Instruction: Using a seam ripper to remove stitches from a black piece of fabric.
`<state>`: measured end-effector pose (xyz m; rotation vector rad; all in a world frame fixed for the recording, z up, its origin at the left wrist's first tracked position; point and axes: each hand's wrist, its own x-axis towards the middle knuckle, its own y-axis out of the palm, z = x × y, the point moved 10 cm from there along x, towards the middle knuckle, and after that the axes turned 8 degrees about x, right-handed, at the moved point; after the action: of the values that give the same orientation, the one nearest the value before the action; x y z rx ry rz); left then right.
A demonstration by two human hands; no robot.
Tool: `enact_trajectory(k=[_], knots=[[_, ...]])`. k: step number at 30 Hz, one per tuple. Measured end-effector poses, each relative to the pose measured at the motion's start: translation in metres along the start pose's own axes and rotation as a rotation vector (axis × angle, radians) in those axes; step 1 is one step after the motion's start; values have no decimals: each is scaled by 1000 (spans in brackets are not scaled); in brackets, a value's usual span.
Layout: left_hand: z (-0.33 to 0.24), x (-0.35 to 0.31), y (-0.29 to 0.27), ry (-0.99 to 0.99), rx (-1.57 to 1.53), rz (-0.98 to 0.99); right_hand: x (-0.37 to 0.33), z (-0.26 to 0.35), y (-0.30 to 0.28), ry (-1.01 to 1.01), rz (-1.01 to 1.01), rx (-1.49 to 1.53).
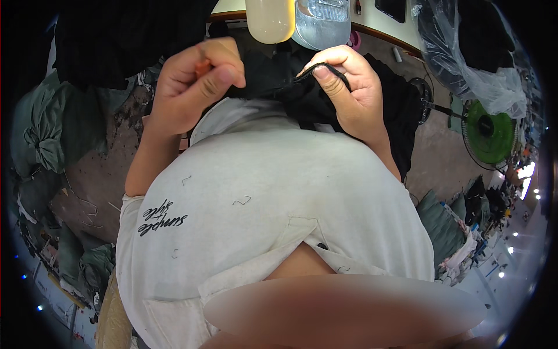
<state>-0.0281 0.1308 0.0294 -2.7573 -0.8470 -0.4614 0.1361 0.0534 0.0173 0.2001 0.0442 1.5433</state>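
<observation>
Clutching something orange [203,68] (mostly hidden), the left hand [197,84] blurs.

At the top, a pale tabletop [383,26] carries a dark flat object [392,8], with a cream container [271,20] and a clear container [322,26] at its near edge; the grey-brown floor [439,151] bears a tied green sack [49,119] at left, loose pale threads [87,202], a green fan [491,131] and, at right, a second green sack [437,224]
</observation>
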Motion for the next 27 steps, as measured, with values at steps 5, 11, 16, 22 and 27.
enact_trajectory(k=[5, 11, 16, 22, 27], knots=[[9, 4, 27, -139, -711, -84, 5, -12, 11, 76, 54, 18], [-5, 8, 17, -42, 151, 38, 6, -1, 8, -28, 60, -152], [-16, -2, -45, 94, 766, -184, 4, 12, -8, -195, -43, -216], [-47, -51, -170, -22, 1542, -633, 2, 11, -23, -126, -64, -87], [-79, -125, -291, -141, 1978, -826, 0, 4, -50, -105, -208, 38]])
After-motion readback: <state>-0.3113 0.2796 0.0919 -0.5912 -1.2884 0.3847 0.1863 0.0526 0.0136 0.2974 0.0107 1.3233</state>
